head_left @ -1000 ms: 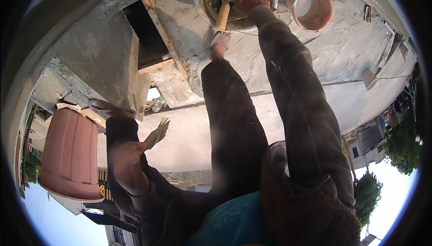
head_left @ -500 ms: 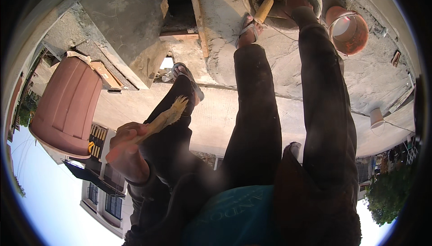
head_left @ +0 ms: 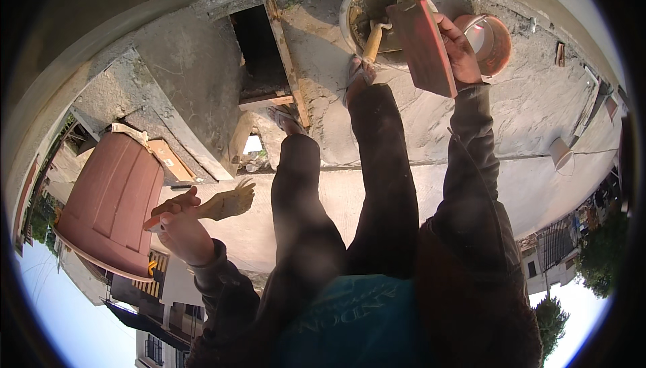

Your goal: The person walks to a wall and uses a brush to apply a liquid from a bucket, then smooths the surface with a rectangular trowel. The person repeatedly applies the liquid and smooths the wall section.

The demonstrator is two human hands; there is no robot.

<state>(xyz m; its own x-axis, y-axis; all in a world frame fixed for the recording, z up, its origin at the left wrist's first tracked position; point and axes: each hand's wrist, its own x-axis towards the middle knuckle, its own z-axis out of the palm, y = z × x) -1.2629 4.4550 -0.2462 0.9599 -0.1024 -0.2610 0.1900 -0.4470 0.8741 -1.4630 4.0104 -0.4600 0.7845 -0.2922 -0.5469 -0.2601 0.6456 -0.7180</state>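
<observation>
Out at the left, my left hand [head_left: 185, 233] is closed round the handle of a brush [head_left: 229, 203] with pale, frayed bristles pointing right. At the upper right, my right hand [head_left: 463, 55] grips a wooden float [head_left: 424, 48], a flat reddish-brown board held tilted; its handle is hidden. The float overlaps the right side of a pale round tub [head_left: 345, 24] with grey mortar inside. A trowel with a yellowish wooden handle [head_left: 372, 43] leans out of that tub, its blade mostly hidden.
Beside my right hand stands an orange-red bucket [head_left: 498, 55]. A dark rectangular opening [head_left: 259, 48] edged with a wooden plank [head_left: 288, 61] lies at the upper left. A large reddish-brown barrel [head_left: 111, 199] is at the far left; a small pail [head_left: 560, 154] is at the right.
My right hand has risen out of the tub area holding the float. My left hand with the brush has shifted slightly left and down, and my left foot has moved toward the plank.
</observation>
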